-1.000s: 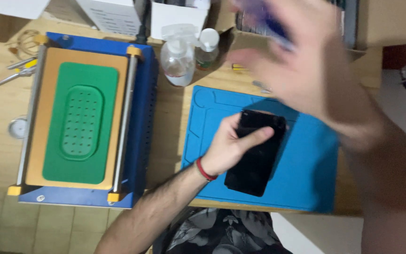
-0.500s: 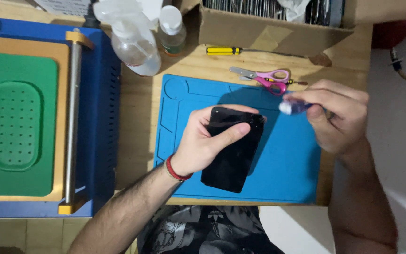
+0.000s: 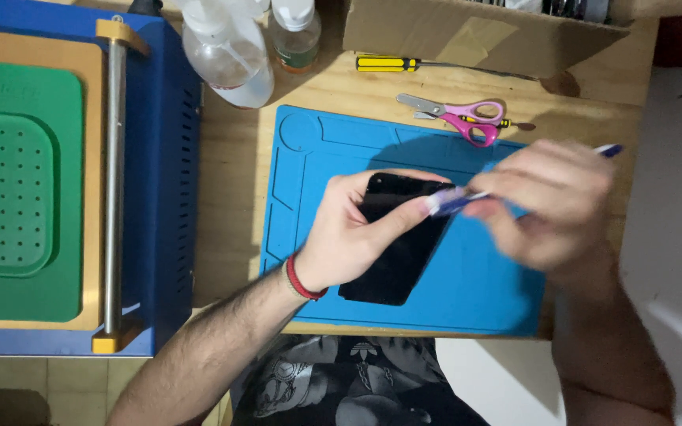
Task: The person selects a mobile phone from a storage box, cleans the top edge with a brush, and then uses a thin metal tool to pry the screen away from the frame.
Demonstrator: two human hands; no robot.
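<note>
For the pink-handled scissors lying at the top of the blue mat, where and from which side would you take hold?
Take the scissors by the pink loops, coming from above on their right end. They lie flat and closed, blades pointing left toward the bottles, loops facing the right hand, which is nearer but already holds a blurred pen-like tool.

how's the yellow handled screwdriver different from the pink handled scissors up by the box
The yellow-and-black-handled screwdriver is one straight tool with a long thin dark shaft; the pink-handled scissors have two loop handles and short silver blades. The screwdriver lies wholly on the bare wooden table, nearest the cardboard box; the scissors lie at the upper edge of the blue work mat. Both lie flat, roughly crosswise, and neither hand touches them.
</note>
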